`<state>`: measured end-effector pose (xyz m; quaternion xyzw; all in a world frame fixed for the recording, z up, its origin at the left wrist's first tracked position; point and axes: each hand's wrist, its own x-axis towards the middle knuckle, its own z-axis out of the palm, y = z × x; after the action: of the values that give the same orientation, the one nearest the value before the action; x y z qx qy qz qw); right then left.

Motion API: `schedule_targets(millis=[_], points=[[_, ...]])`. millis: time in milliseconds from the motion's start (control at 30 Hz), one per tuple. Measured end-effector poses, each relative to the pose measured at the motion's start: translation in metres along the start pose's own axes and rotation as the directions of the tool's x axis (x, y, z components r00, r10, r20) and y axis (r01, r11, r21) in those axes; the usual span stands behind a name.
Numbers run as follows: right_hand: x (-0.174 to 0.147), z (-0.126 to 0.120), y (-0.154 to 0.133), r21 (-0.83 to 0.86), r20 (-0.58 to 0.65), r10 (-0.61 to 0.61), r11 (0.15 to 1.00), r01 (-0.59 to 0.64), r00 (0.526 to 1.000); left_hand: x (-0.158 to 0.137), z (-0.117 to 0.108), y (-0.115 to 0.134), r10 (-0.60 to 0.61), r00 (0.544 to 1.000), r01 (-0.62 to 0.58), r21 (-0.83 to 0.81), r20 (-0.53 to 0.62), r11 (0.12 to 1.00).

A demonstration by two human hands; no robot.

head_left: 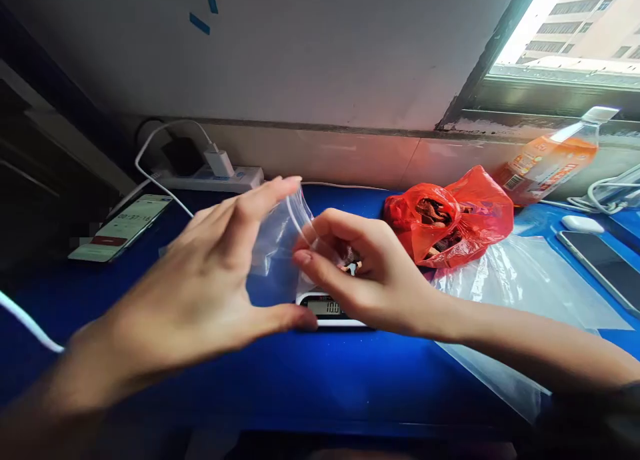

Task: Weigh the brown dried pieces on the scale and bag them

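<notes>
A clear plastic zip bag (274,241) is held up over a small white digital scale (303,288), whose display shows "10.0" with its right end covered. My right hand (383,273) is closed, its thumb and fingers pinching the bag near its mouth. Behind those fingers show small dark bits, partly hidden; I cannot tell whether they are in the bag or on the scale. My left hand (205,273) is open, thumb and fingers wide apart. Its fingertips are at the bag's top edge, and its thumb is by the scale's front edge.
On the blue table (350,380), a red plastic bag (480,210) holds dark brown dried pieces. Flat clear bags (530,273) lie to the right near a phone (605,267), white case (583,224) and orange drink bottle (555,157). A timer phone (123,227) and power strip (245,177) stand left.
</notes>
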<state>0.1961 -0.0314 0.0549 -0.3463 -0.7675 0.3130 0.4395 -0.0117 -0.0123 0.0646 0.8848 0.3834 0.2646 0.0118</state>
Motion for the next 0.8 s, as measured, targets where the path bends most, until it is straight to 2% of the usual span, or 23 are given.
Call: schedule_targets(millis=[100, 167, 233, 300, 367, 567, 667, 800], points=[[0.002, -0.011, 0.006, -0.037, 0.013, -0.136, 0.99, 0.136, 0.991, 0.001, 0.011, 0.004, -0.03, 0.995, 0.03, -0.003, -0.096, 1.0], [-0.004, -0.025, 0.02, -0.196, -0.03, -0.247, 0.952, 0.237, 0.969, 0.001, 0.019, -0.005, -0.071, 0.987, 0.06, -0.072, -0.148, 0.996], [-0.013, -0.036, 0.039, -0.433, -0.025, -0.309, 0.861, 0.268, 0.951, -0.001, 0.026, -0.017, -0.113, 0.986, 0.096, -0.134, -0.119, 0.986], [-0.021, -0.04, 0.058, -0.617, 0.048, -0.261, 0.752, 0.234, 0.964, -0.003, 0.033, -0.027, -0.15, 0.987, 0.135, -0.194, -0.062, 0.972], [-0.026, -0.034, 0.071, -0.696, 0.13, -0.158, 0.688, 0.204, 0.979, -0.007, 0.041, -0.032, -0.165, 0.986, 0.152, -0.25, -0.033, 0.956], [-0.016, -0.008, 0.087, -0.683, 0.271, -0.029, 0.698, 0.214, 0.962, -0.024, 0.052, -0.037, -0.174, 0.983, 0.137, -0.381, -0.063, 0.914], [-0.011, -0.008, 0.094, -0.68, 0.299, -0.04, 0.692, 0.242, 0.954, -0.027, 0.052, -0.04, -0.182, 0.981, 0.135, -0.424, -0.073, 0.896], [-0.006, -0.011, 0.101, -0.712, 0.307, -0.122, 0.628, 0.313, 0.944, -0.026, 0.053, -0.04, -0.181, 0.982, 0.14, -0.446, -0.05, 0.884]])
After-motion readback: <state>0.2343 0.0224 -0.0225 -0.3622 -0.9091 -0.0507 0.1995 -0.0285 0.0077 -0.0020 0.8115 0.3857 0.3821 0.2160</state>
